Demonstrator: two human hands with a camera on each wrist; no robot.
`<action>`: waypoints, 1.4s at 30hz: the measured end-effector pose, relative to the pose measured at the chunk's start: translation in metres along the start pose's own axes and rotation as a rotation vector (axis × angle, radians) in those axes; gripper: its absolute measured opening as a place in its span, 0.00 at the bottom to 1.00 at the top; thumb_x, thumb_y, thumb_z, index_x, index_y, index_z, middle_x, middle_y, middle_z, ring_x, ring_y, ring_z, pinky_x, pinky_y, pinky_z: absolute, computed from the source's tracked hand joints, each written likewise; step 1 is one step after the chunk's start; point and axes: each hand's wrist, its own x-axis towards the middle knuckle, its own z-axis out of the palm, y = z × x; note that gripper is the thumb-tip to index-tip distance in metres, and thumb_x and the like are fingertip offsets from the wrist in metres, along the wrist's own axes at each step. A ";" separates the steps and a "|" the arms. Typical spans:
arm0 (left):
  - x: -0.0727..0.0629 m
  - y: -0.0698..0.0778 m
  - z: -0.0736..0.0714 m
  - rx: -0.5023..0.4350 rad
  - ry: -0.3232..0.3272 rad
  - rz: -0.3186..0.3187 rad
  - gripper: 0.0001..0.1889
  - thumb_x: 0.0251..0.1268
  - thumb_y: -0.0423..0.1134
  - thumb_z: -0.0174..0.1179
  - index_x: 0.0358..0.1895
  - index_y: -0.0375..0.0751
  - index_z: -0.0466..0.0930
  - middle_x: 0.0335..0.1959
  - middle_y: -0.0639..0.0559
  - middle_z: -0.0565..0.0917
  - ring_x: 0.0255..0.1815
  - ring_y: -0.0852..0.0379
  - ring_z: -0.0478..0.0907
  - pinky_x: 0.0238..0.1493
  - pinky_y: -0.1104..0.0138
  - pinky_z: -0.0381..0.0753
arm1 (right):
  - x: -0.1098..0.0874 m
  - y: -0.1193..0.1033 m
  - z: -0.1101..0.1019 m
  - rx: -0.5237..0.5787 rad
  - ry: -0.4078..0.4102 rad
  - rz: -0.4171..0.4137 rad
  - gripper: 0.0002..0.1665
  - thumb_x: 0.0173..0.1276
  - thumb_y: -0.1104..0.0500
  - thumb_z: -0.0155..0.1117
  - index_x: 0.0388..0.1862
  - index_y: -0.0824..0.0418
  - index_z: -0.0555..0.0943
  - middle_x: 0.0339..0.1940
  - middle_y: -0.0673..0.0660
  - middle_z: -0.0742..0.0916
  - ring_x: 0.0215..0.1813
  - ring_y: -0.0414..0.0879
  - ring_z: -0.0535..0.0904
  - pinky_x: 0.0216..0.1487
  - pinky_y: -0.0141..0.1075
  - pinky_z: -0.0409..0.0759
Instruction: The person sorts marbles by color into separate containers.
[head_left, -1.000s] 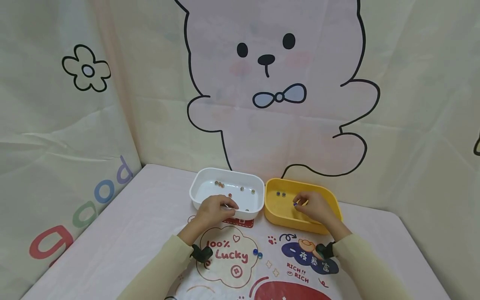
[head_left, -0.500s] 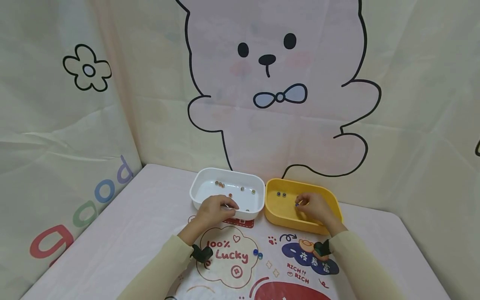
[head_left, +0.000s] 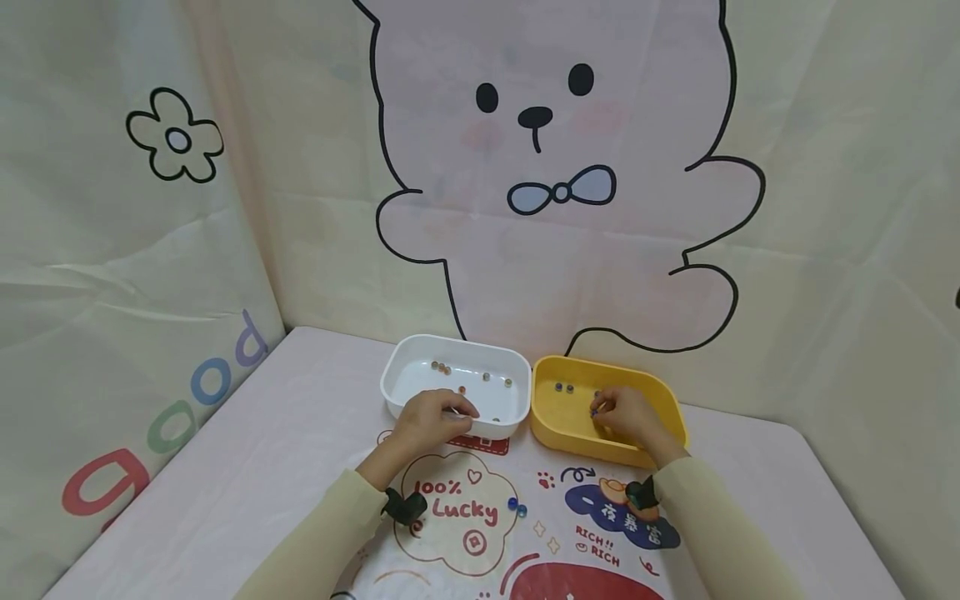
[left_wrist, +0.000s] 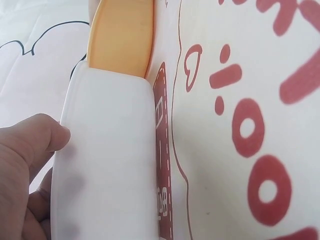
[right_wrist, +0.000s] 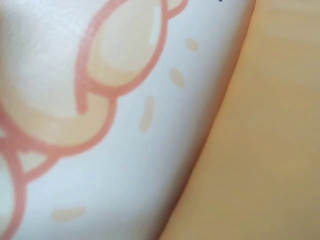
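Note:
My left hand [head_left: 432,419] grips the near wall of a white plastic tray [head_left: 498,356]. In the left wrist view, the thumb lies at the tray's rim and the other fingers show as shadows through its wall. Several amber, greenish and reddish marbles [head_left: 446,371] lie inside that tray. Over the yellow tray [head_left: 547,435], my right hand [head_left: 628,414] pinches a small blue marble [head_left: 593,412] at its fingertips, low inside the walls. Two dark marbles [head_left: 564,388] rest at the tray's back left, and another [head_left: 597,394] shows just beside the fingers. The right wrist view misses this hand.
Two blue marbles [head_left: 517,507] lie on the printed tablecloth [head_left: 450,550] in front of the trays. The trays stand side by side near the back edge. A cloth backdrop with a cartoon bear [head_left: 558,275] hangs directly behind.
My right hand has shifted slightly right and lower in the yellow tray, still pinching a blue marble. A further marble now shows beside its fingers. The left hand stays on the white tray.

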 end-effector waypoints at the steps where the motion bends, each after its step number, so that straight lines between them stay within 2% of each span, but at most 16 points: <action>1: 0.000 0.001 0.000 -0.001 -0.001 -0.002 0.05 0.54 0.41 0.65 0.33 0.59 0.87 0.36 0.62 0.86 0.37 0.64 0.77 0.42 0.66 0.74 | 0.000 0.001 0.000 -0.002 -0.001 -0.001 0.09 0.58 0.62 0.68 0.39 0.62 0.83 0.32 0.56 0.81 0.33 0.47 0.73 0.32 0.34 0.73; 10: 0.001 0.002 0.002 -0.006 -0.002 -0.003 0.05 0.54 0.42 0.66 0.33 0.59 0.87 0.36 0.62 0.86 0.37 0.64 0.78 0.42 0.67 0.74 | -0.002 0.000 -0.002 0.003 -0.011 0.030 0.10 0.59 0.62 0.67 0.41 0.62 0.83 0.34 0.57 0.81 0.33 0.48 0.73 0.31 0.34 0.73; 18: 0.001 0.001 0.002 -0.012 0.000 0.001 0.05 0.54 0.41 0.65 0.33 0.58 0.87 0.35 0.62 0.86 0.36 0.64 0.77 0.41 0.67 0.74 | -0.003 -0.002 -0.005 0.020 -0.025 0.072 0.24 0.56 0.61 0.70 0.53 0.60 0.80 0.39 0.59 0.80 0.37 0.50 0.75 0.35 0.33 0.77; 22: 0.001 0.000 0.003 -0.013 0.002 -0.004 0.05 0.54 0.41 0.66 0.33 0.58 0.87 0.35 0.61 0.86 0.35 0.64 0.77 0.41 0.66 0.74 | -0.006 -0.001 -0.007 0.004 -0.016 0.033 0.26 0.57 0.58 0.69 0.56 0.60 0.79 0.45 0.61 0.81 0.41 0.51 0.75 0.39 0.36 0.78; 27: 0.000 0.002 0.002 -0.010 0.002 -0.011 0.05 0.53 0.41 0.65 0.33 0.58 0.86 0.35 0.62 0.86 0.36 0.64 0.77 0.42 0.66 0.74 | -0.013 0.000 -0.010 -0.045 0.018 -0.040 0.26 0.60 0.52 0.67 0.56 0.59 0.79 0.54 0.65 0.81 0.49 0.56 0.77 0.50 0.48 0.78; 30: 0.000 0.002 0.002 -0.007 0.003 -0.012 0.05 0.53 0.41 0.66 0.33 0.59 0.86 0.35 0.63 0.86 0.36 0.64 0.77 0.42 0.66 0.74 | -0.017 -0.001 -0.011 -0.063 0.031 -0.073 0.26 0.61 0.50 0.65 0.57 0.60 0.78 0.56 0.66 0.81 0.52 0.58 0.77 0.53 0.52 0.77; 36: 0.000 0.003 0.001 -0.005 0.007 -0.019 0.05 0.53 0.41 0.66 0.32 0.59 0.86 0.34 0.63 0.86 0.37 0.64 0.78 0.43 0.65 0.75 | -0.027 -0.005 -0.013 -0.077 0.054 -0.112 0.27 0.61 0.49 0.65 0.58 0.59 0.78 0.56 0.66 0.82 0.51 0.58 0.79 0.52 0.50 0.79; 42: -0.001 0.004 0.001 -0.003 0.008 -0.023 0.05 0.53 0.41 0.66 0.32 0.60 0.86 0.35 0.64 0.86 0.45 0.61 0.81 0.47 0.63 0.75 | -0.041 -0.011 -0.013 -0.062 0.075 -0.150 0.28 0.61 0.49 0.66 0.58 0.60 0.77 0.56 0.66 0.82 0.54 0.61 0.78 0.55 0.52 0.78</action>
